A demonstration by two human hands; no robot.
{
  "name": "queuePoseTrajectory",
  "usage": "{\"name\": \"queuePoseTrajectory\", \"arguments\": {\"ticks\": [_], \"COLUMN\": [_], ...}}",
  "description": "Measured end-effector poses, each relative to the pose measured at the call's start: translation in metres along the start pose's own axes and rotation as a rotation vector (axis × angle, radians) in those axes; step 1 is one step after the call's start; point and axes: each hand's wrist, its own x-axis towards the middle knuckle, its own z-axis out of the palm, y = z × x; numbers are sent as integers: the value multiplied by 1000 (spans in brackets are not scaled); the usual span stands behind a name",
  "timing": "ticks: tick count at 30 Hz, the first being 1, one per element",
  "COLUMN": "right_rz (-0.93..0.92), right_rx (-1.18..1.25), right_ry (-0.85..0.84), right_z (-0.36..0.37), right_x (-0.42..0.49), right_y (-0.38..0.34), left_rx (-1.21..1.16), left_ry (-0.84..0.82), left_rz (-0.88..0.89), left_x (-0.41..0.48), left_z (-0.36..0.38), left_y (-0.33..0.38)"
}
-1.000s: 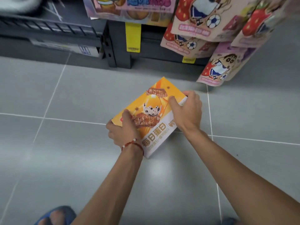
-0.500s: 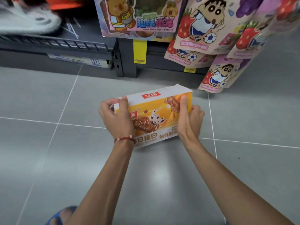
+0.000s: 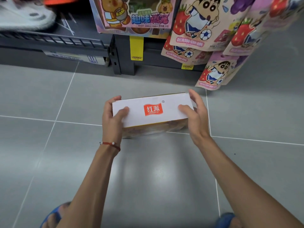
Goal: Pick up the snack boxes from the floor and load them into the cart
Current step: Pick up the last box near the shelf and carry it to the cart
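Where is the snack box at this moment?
In the head view the snack box is centre frame, held between the left hand and the right hand above the grey floor, before the hanging cartoon bags.

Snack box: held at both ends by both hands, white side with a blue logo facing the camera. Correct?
Not quite. The head view shows the logo on the snack box is red-orange, not blue. The rest stands: the left hand and right hand grip its two ends, white side up toward the camera.

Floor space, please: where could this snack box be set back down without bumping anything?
Bare grey tile lies left of the left hand and between the forearms. Far right is crowded: hanging snack bags dangle low beside the right hand.
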Motion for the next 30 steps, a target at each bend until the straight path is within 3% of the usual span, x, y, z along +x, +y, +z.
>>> {"name": "queuePoseTrajectory", "arguments": {"ticks": [6,11,16,22,30], "right_rz": [-126,-249,-162,-49,81], "right_rx": [-236,-274,-265,-267,-300], "right_ry": [-135,-13,63,65,-11], "right_z": [3,12,13,-6,-39], "right_x": [15,22,9,-43,-129], "right_y": [-6,0,-20,-103,-302], "left_rx": [214,234,265,336,333], "left_ry": [17,77,104,73,113], "left_rz": [193,248,199,125,-28], "left_x": [-4,0,-5,-46,-137], "left_z": [-2,6,7,-7,-44], "left_y": [-8,-11,13,100,297]}}
